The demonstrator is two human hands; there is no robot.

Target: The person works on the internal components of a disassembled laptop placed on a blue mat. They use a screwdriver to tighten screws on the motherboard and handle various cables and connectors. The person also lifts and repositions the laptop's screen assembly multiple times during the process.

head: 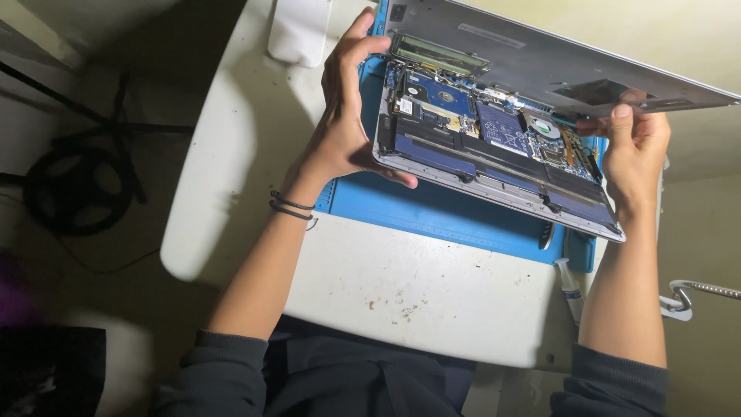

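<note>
Both hands, left hand [346, 123] and right hand [634, 147], grip the laptop's grey bottom cover [540, 58].

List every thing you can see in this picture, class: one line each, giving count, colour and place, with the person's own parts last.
Laptop base: one, silver frame with blue boards and dark battery cells showing, held over the mat.
Bottom cover: one, grey, lifted and tilted above the base.
Work mat: one, blue, on the table under the laptop.
Table: one, white, speckled, centre.
Small bottle: one, clear with white cap, at the table's right edge.
White object: one, top of the table; kind unclear.
Cables: black, coiled on the floor, left.
Wristbands: two, black, left wrist.
Left hand: grips the laptop's left edge.
Right hand: holds the cover's right edge.
</note>
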